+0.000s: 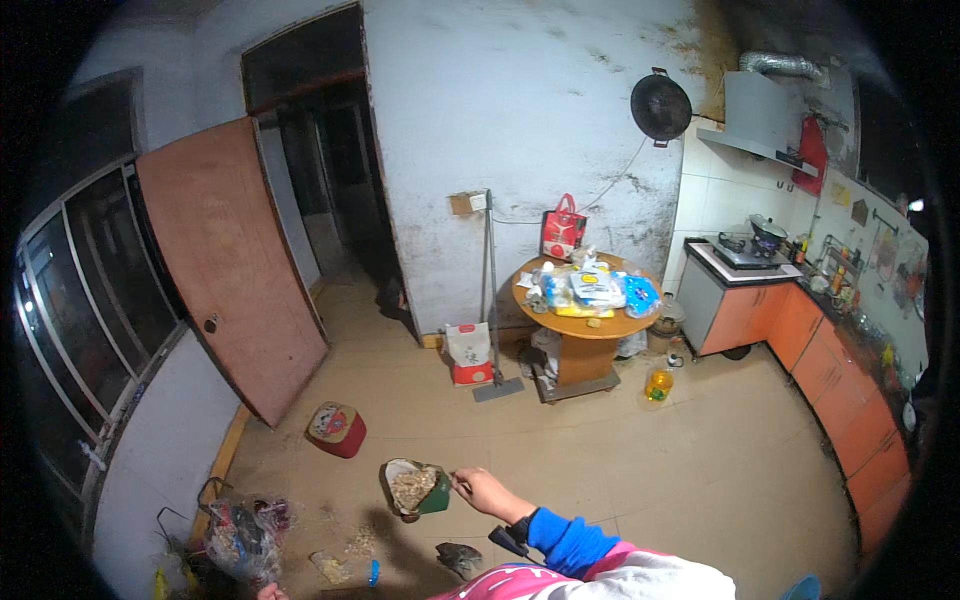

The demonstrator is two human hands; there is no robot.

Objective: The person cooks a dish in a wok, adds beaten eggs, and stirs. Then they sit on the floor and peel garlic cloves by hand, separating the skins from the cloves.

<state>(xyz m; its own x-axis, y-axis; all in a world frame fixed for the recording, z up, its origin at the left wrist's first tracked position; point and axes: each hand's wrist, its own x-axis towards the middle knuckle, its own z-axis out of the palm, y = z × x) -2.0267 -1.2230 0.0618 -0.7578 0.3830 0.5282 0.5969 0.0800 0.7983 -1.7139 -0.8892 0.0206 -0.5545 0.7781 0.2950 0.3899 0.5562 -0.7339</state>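
My right hand [474, 486], in a blue sleeve, is at the right rim of a green and white container [433, 498] full of pale pieces, perhaps shells or nuts. Its fingers are bent, and whether they grip the rim is not plain. At the bottom left edge only some fingers of my left hand [271, 592] show, just below a clear plastic bag of mixed items [244, 536]. Between the hands lie scattered pale bits [361, 540], a small clear bag [332, 568], a blue round lid or cup [374, 573] and a dark crumpled bag [457, 556].
A red stool or box [337, 430] stands on the floor ahead. Farther off are a squeegee or broom [498, 389], a red-and-white sack [469, 355], a round wooden table [551, 324] with bags and an oil bottle [659, 384]. Orange cabinets [810, 341] line the right.
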